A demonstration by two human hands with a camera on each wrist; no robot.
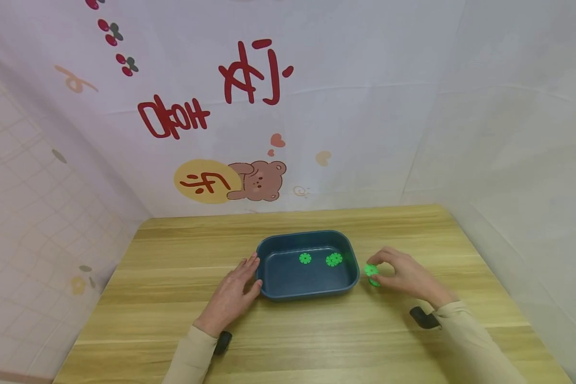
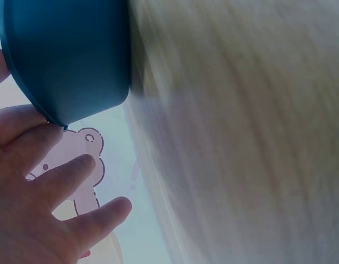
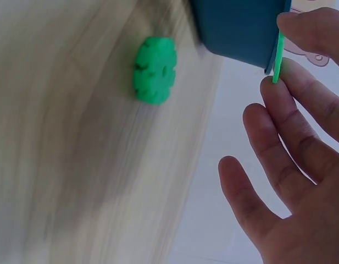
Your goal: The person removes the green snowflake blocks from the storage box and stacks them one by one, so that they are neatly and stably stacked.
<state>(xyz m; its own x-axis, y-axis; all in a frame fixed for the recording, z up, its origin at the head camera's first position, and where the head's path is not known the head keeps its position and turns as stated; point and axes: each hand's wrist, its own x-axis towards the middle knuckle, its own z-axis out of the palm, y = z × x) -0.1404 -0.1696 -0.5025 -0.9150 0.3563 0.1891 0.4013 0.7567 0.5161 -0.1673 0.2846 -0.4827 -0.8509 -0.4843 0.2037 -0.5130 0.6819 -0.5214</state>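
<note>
A dark blue rectangular basin (image 1: pixel 288 293) stands on the wooden table. Inside it lie a bright green notched plastic disc (image 1: pixel 305 258) and, farther right, two overlapping green discs (image 1: pixel 333 260). My left hand (image 1: pixel 231 293) rests its fingertips and thumb against the basin's left rim, the fingers fairly straight and spread in the left wrist view. Just right of the basin, my right hand (image 1: pixel 403 274) pinches a green notched disc (image 3: pixel 278 58) between thumb and fingertips, seen edge-on in the right wrist view. Below it, more green discs (image 3: pixel 154 70) lie on the table, seemingly stacked.
A white cloth backdrop with red lettering and a cartoon bear (image 1: pixel 261 181) hangs behind the table (image 1: pixel 307 341). More pale cloth closes off both sides. A black strap piece (image 1: pixel 423 318) shows at my right wrist, another (image 1: pixel 223 343) at my left.
</note>
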